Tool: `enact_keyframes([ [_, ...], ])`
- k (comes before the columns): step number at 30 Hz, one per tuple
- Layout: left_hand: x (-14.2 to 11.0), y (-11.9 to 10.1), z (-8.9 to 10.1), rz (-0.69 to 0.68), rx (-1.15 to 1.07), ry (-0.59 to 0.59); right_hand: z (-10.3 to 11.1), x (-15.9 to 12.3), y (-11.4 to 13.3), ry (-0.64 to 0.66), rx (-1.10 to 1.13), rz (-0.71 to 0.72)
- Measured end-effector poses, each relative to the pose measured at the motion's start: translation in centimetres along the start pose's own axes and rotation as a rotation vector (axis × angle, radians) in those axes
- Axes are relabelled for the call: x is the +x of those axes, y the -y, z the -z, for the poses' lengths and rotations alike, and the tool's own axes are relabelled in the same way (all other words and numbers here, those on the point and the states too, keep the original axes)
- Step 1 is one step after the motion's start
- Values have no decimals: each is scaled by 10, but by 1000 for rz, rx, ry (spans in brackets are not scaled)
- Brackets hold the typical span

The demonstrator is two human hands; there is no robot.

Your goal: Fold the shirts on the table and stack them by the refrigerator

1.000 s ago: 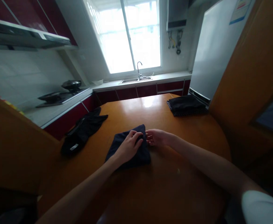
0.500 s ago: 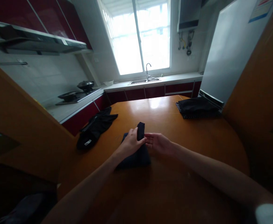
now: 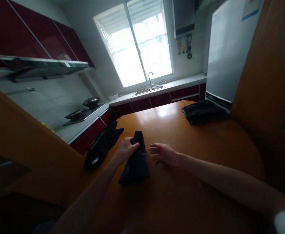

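A dark navy folded garment (image 3: 135, 165) lies on the wooden table (image 3: 181, 182) in front of me, narrow at its far end and wider toward me. My left hand (image 3: 126, 148) grips its far left edge, thumb on top and the other fingers partly hidden behind the cloth. To the right of the garment, a small gap away, my right hand (image 3: 164, 153) hovers just over the tabletop with its fingers stretched out and nothing in them.
Crumpled black clothing (image 3: 102, 144) with a white label lies at the table's left edge. A folded black stack of cloth (image 3: 204, 112) sits at the far right, by the fridge (image 3: 226, 52). Beyond the table run a counter with a sink (image 3: 148, 91) and a stove (image 3: 81, 115).
My left hand has shifted left and now holds the garment's far left edge. The garment looks narrower and turned. My right hand has come away from it. The camera view has tilted.
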State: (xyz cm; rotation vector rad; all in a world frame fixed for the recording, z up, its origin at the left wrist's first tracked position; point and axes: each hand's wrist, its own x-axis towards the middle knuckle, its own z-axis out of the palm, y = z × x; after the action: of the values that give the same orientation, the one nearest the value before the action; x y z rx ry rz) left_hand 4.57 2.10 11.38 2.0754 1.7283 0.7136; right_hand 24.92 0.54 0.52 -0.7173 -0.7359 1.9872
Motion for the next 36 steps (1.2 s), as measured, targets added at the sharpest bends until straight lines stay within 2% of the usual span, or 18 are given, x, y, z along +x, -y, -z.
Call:
enact_keyframes([
  [5, -8, -57, 47, 46, -338, 44, -5, 1, -14, 95, -5, 22],
  [8, -7, -78, 68, 85, -636, 74, -7, -6, -15, 170, 72, 4],
  [11, 1, -78, 79, 188, -861, 83, -5, -14, 0, 230, 156, 34],
  [14, 14, -58, 77, 352, -972, 145, -2, -18, 22, 201, 158, 60],
  [17, 26, -30, 57, 423, -1013, 190, 3, -19, 42, 97, 109, 123],
  [20, 34, -11, 25, 442, -1072, 230, 13, -21, 58, -68, 37, 213],
  [24, 45, -11, -28, 466, -1179, 348, 39, -32, 87, -221, -127, 306],
  [27, 59, -28, -68, 427, -1213, 436, 64, -48, 117, -293, -243, 353],
  [30, 85, -57, -104, 339, -1244, 475, 90, -67, 153, -394, -316, 388],
  [36, 166, -143, -161, 276, -1325, 624, 151, -94, 248, -579, -384, 391],
])
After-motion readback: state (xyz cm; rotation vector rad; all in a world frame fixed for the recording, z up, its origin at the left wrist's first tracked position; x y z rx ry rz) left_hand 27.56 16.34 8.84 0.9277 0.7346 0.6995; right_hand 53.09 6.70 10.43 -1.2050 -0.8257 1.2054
